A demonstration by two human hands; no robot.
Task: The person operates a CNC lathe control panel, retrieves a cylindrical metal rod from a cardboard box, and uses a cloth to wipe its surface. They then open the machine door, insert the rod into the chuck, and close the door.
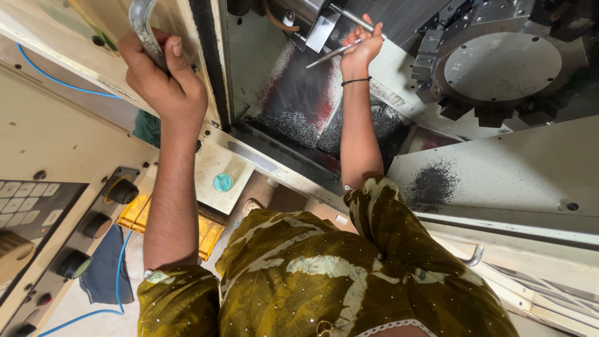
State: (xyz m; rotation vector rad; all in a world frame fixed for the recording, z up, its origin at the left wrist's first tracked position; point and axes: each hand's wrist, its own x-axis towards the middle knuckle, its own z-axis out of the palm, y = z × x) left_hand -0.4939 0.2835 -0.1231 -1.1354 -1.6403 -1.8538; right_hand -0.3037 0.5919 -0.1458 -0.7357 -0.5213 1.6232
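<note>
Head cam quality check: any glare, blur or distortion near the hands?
Head view: wide-angle bend at the edges; mostly sharp. Left hand on the door handle is evenly lit. Right hand holds a thin metal rod that catches glare; the machine interior behind it is dark, chips readable.

Single head-worn view, steeply downward, close over the machine's (499,68) open bay.
</note>
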